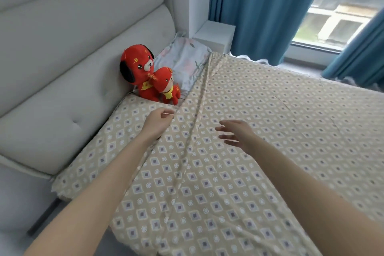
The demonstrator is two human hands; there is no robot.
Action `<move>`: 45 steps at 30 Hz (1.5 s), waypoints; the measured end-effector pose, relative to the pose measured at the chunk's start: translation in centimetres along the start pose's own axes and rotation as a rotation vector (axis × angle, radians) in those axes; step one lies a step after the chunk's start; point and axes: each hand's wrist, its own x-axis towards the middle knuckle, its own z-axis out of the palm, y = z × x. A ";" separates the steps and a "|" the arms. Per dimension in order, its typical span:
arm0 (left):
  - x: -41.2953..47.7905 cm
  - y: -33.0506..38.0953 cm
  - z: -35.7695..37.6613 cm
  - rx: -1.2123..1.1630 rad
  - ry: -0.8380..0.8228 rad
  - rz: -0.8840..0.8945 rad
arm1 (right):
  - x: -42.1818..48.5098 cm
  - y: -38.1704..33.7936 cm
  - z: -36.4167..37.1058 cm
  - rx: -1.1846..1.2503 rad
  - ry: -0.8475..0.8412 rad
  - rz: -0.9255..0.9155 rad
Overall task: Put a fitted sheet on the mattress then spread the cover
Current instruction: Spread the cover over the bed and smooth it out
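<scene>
A beige cover [259,122] with a diamond and dot pattern lies over most of the bed. Its top edge runs diagonally from the far pillow down toward me. Beneath it, a sheet [99,149] in the same pattern covers the mattress up to the headboard. My left hand [159,121] pinches the cover's edge near the headboard, fingers curled on the fabric. Hovering just above the cover to the right, my right hand [236,133] has its fingers spread and holds nothing.
Two red plush dogs [149,77] sit against the grey padded headboard [68,52]. A floral pillow [185,62] lies behind them. A white bedside unit [214,35], blue curtains [261,10] and a window [340,6] are on the far side.
</scene>
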 end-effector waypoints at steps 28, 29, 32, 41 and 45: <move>-7.4 -1.3 21.6 -0.021 -0.298 -0.077 | -4.5 19.6 -20.9 -0.214 0.222 0.174; -8.3 -2.3 22.8 -0.020 -0.274 -0.109 | -4.0 21.1 -22.0 -0.254 0.216 0.177; -11.7 -5.0 26.8 -0.039 -0.188 -0.228 | -2.8 25.0 -25.1 -0.362 0.166 0.181; -21.6 -9.6 35.2 -0.157 0.008 -0.490 | -4.5 31.7 -28.5 -0.718 0.001 0.108; -23.2 -12.3 37.8 -0.153 0.049 -0.527 | -3.0 34.4 -28.4 -0.928 -0.069 -0.027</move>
